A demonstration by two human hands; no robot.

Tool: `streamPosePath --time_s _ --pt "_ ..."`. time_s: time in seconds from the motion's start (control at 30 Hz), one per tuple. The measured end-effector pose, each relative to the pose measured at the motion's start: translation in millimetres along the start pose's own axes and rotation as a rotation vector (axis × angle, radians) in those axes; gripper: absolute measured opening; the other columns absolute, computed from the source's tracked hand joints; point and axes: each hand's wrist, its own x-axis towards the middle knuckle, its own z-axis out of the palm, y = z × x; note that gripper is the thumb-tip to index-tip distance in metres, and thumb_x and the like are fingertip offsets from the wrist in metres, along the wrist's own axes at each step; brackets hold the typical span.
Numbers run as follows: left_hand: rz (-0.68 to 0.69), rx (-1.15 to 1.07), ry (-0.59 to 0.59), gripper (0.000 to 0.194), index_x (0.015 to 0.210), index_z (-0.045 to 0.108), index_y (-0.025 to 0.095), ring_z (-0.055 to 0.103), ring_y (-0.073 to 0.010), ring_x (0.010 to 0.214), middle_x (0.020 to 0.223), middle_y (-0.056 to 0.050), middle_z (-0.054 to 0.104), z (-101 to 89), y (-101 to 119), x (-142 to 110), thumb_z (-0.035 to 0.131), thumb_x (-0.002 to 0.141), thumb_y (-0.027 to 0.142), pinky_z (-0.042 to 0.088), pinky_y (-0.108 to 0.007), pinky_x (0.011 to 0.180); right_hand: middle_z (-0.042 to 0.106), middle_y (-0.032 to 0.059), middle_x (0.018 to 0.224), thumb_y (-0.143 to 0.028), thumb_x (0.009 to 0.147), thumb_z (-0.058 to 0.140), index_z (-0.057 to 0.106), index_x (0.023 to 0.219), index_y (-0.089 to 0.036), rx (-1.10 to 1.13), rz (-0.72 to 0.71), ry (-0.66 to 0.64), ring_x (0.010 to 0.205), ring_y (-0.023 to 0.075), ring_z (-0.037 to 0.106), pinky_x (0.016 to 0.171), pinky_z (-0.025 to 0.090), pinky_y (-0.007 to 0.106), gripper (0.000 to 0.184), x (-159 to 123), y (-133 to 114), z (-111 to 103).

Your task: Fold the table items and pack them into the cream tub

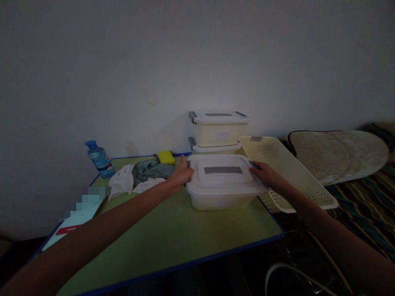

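Note:
A cream storage box (222, 202) with a white lid and a grey lid handle is at the right part of the green table (173, 242). My left hand (181, 174) grips its left end at the grey latch, thumb pointing up. At the opposite end, my right hand (267, 174) is closed on the box's right latch and lid edge. Behind it stands a stack of similar boxes, the top one (220, 132) with its lid on and grey latches at its sides. Whether the held box rests on the table or hangs just above it, I cannot tell.
A cream perforated basket (293, 176) leans at the table's right edge. On the left are a blue bottle (100, 159), white gloves (121, 181), a grey-green cloth (151, 170), a yellow sponge (166, 157) and a paper sheet (77, 216). Striped fabric (364, 201) lies at right.

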Motion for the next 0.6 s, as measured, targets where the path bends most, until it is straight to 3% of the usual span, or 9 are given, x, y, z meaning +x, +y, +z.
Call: streamPosePath --time_s 0.1,0.23,0.37,0.5,0.6 --pt "-0.184 -0.008 -0.052 0.085 0.141 0.009 0.010 0.052 -0.0234 0.113 0.134 -0.017 0.044 1.7 5.2 -1.0 0.047 0.066 0.011 0.044 -0.035 0.091 0.068 0.0162 0.094 -0.012 0.079 0.042 0.063 0.092 -0.011 -0.240 0.025 0.001 0.086 0.0265 0.064 0.075 0.045 0.033 0.025 -3.1 -11.0 0.8" --pt "-0.141 0.009 -0.030 0.084 0.141 0.015 0.012 0.047 -0.0249 0.119 0.134 -0.015 0.044 3.2 5.3 1.2 0.049 0.064 0.013 0.041 -0.037 0.095 0.065 0.0239 0.098 -0.011 0.081 0.039 0.059 0.099 -0.005 -0.296 0.049 -0.009 0.090 0.0296 0.063 0.079 0.043 0.035 0.027 -6.7 -20.0 2.2" --pt "-0.052 0.005 -0.038 0.081 0.138 0.022 0.011 0.035 -0.0264 0.129 0.138 -0.017 0.038 2.9 1.7 3.9 0.050 0.062 0.012 0.030 -0.039 0.105 0.066 0.0187 0.098 -0.011 0.082 0.038 0.059 0.100 -0.010 -0.305 0.069 -0.012 0.089 0.0264 0.063 0.079 0.043 0.032 0.027 -6.9 -20.4 3.5" --pt "-0.131 0.042 -0.135 0.082 0.139 0.013 0.009 0.027 -0.0239 0.133 0.145 -0.016 0.025 -1.3 7.8 0.3 0.046 0.064 0.012 0.025 -0.037 0.107 0.066 0.0156 0.100 -0.014 0.082 0.039 0.059 0.097 -0.012 -0.295 0.032 -0.035 0.090 0.0248 0.062 0.077 0.043 0.030 0.025 -6.0 -14.0 -1.5" --pt "-0.153 0.102 -0.198 0.081 0.139 0.015 0.010 0.030 -0.0261 0.131 0.144 -0.016 0.027 -7.1 11.1 5.7 0.050 0.065 0.015 0.027 -0.039 0.106 0.068 0.0115 0.092 -0.021 0.082 0.041 0.061 0.088 -0.013 -0.216 -0.068 -0.138 0.082 0.0232 0.062 0.070 0.045 0.029 0.023 0.5 -2.9 -13.8"
